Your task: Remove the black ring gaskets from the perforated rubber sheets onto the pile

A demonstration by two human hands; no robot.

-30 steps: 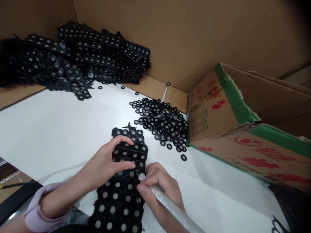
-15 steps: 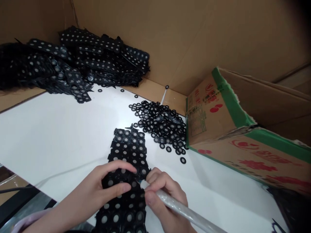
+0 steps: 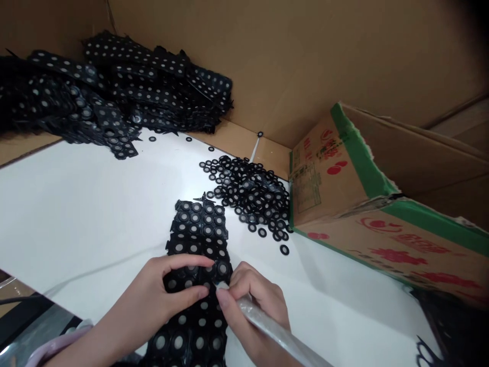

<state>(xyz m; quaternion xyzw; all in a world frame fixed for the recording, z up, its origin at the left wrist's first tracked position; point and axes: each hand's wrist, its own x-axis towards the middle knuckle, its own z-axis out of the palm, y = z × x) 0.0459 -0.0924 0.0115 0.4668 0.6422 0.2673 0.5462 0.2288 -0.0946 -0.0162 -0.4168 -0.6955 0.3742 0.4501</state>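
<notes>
Since half a second ago our left hand point(image 3: 160, 300) had shifted little, fingers spread and pressing down on the black perforated sheet point(image 3: 196, 265), thumb and forefinger bracketing one row of rings; the sheet itself sat a touch further up the white table point(image 3: 76, 204) than a full second back. Our right hand point(image 3: 252, 306) was closed around a clear rod point(image 3: 275, 334), pinched pen-fashion, its tip touching the sheet's right edge just beside the left fingertips. The sheet's long axis ran away from us, near end under both hands, far end pointing toward the heap of loose black rings point(image 3: 248, 191), which lay beyond and to the right, closer to the rod hand. A printed cardboard box point(image 3: 344, 178) stood right of the heap; stacked sheets point(image 3: 114, 92) lay far left. The rod's tip contact was partly hidden by fingers, and the sheet's near end was cut off by the frame.
</notes>
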